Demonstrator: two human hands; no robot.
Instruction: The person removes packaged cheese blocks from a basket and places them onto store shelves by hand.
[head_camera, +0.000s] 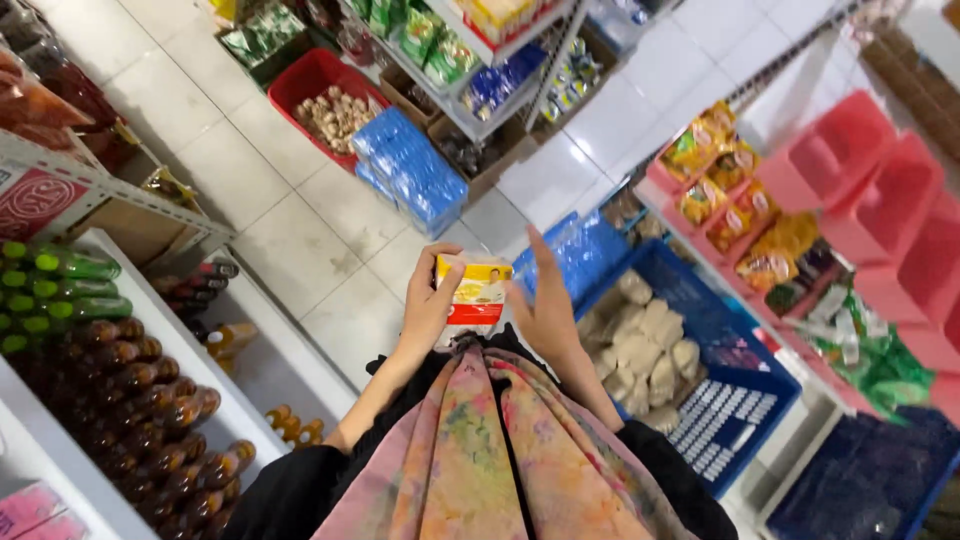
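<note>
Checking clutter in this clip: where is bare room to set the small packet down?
Bare white floor tiles lie open between the bottle shelf, the red basket and the blue packs. The blue crate and right-hand snack shelves are crowded.

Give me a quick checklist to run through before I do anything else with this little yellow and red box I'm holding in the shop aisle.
1. Left hand grips the yellow and red box along its left edge: ok.
2. Right hand supporting the box: not ok, fingers are straight, only touching its right edge.
3. Box upright, printed face toward the camera: ok.
4. Box sealed and undamaged: cannot tell, too small.
5. Floor ahead: ok, bare tiles between the shelves.
6. Blue crate of pale bagged goods sits close on the right: ok, apart from the hands.
</note>
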